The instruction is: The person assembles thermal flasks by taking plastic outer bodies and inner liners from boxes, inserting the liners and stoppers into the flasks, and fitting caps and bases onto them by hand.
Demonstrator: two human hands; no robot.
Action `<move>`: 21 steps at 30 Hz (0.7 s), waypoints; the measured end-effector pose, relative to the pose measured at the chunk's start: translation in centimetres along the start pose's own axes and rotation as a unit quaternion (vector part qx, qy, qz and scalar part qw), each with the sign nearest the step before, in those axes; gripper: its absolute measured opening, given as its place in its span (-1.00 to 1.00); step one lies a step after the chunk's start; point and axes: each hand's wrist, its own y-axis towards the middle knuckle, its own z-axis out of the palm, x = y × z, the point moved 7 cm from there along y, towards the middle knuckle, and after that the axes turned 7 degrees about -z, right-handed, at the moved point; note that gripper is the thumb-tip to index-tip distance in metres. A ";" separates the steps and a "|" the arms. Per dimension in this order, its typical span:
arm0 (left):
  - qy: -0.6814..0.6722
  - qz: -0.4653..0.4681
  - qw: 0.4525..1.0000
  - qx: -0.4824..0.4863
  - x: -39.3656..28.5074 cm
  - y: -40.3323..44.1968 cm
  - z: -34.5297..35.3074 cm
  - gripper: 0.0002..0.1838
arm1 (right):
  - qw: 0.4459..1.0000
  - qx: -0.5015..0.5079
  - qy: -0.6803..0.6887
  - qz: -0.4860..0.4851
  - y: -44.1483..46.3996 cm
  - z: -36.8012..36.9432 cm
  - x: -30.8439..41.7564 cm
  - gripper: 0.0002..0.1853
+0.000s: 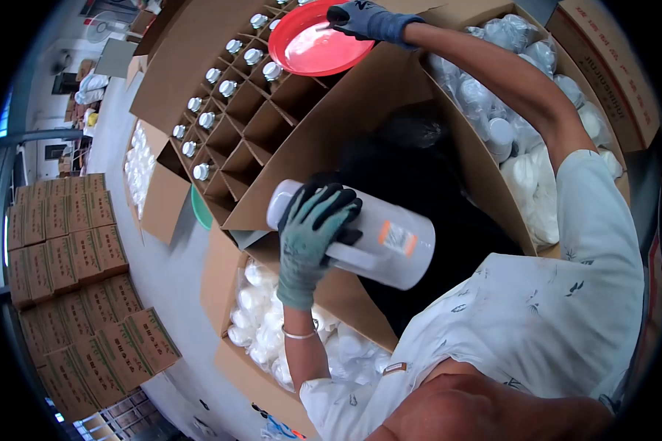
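My left hand point(305, 235), in a grey-green and black glove, is wrapped around the upper part of a white plastic jug point(397, 246). The jug lies tilted on its side in the air, its orange-edged label facing up and its handle below my fingers. My right hand point(368, 20), in a blue-grey and black glove, reaches over the rim of a red basin point(301, 37) with its fingers curled; what they pinch is too small to make out. The basin sits on a divided carton point(254, 121) where several white-capped bottles point(228, 88) stand in cardboard cells.
An open carton of plastic-wrapped white bottles point(502, 136) stands at the right, another box of wrapped white items point(261, 312) at lower left. Stacked brown cartons point(73, 250) line the left side. A green basin point(200, 208) shows beside the divided carton. Raised flaps surround the boxes.
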 end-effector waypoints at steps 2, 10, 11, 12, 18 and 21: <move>-0.043 -0.039 0.996 -0.066 0.3 -1.6 1.3 -0.52 | 0.995 -0.051 -0.062 -0.065 -2.1 0.0 1.3 -0.65; -0.156 -0.244 0.954 -0.073 1.4 -14.1 11.7 -0.25 | 0.880 0.392 -0.265 0.031 -26.3 17.3 -9.7 -0.14; -0.155 -0.227 0.960 -0.061 0.7 -14.7 11.0 -0.30 | 0.885 0.393 -0.249 0.002 -27.4 20.4 -11.5 -0.16; -0.156 -0.204 0.965 -0.049 0.3 -15.0 10.3 -0.34 | 0.890 0.390 -0.236 -0.022 -28.5 23.6 -14.4 -0.17; -0.263 -0.404 0.843 -0.240 3.1 -15.8 6.0 -0.52 | 0.962 0.228 -0.149 -0.025 -25.7 15.1 -6.7 -0.22; -0.227 -0.397 0.834 -0.308 4.3 -12.9 4.3 -0.51 | 0.984 0.092 -0.151 -0.012 -27.5 7.1 -6.0 -0.18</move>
